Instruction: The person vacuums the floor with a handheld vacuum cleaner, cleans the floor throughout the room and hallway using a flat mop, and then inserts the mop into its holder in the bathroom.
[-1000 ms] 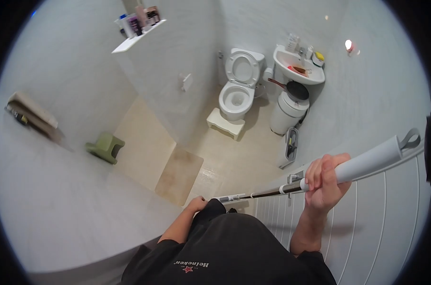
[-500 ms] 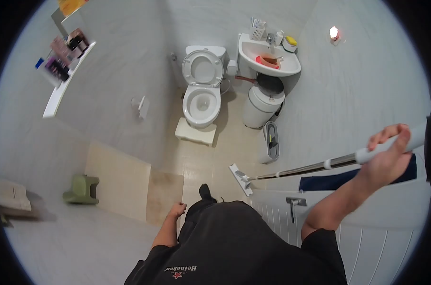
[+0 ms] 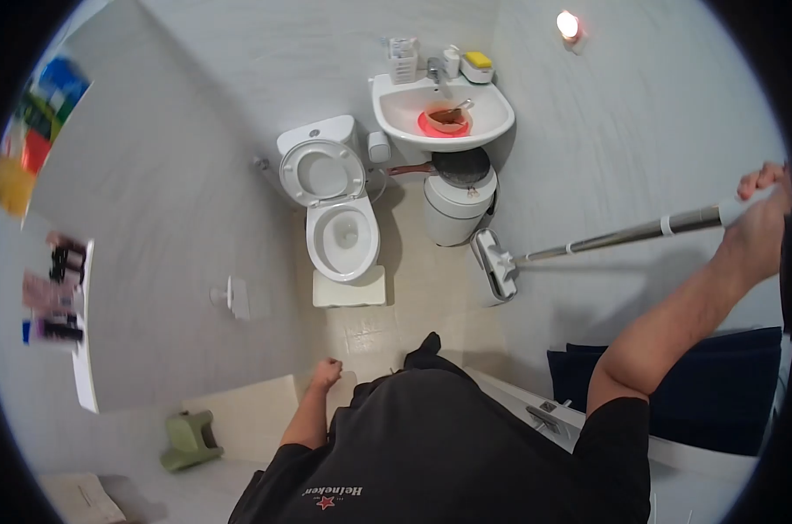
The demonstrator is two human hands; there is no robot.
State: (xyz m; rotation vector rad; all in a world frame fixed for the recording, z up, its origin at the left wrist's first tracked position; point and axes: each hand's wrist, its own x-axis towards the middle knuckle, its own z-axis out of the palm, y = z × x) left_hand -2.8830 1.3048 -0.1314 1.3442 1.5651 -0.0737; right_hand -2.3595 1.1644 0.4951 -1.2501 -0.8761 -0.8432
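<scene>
My right hand (image 3: 757, 218), at the far right edge of the view, is wrapped around the white grip of a flat mop (image 3: 619, 236). Its steel pole slants down leftward to a grey and white mop head (image 3: 499, 263). That head lies over the narrow grey mop bucket (image 3: 507, 298) beside the wall, hiding most of its opening; whether it sits inside or just above I cannot tell. By my left side hangs my left hand (image 3: 328, 373), its fingers curled closed with nothing visible in them.
A toilet (image 3: 343, 236) with its lid up has a white step stool (image 3: 349, 288) before it. Under the washbasin (image 3: 492, 118), a frying pan (image 3: 461, 166) rests on a white bin (image 3: 453, 210). Dark blue towels (image 3: 702, 393) hang at right; a green stool (image 3: 190, 441) stands lower left.
The mop head has gone from the floor near the door to the grey mop bucket. My right hand still grips the pole. My view has turned, and my left hand stays low and curled.
</scene>
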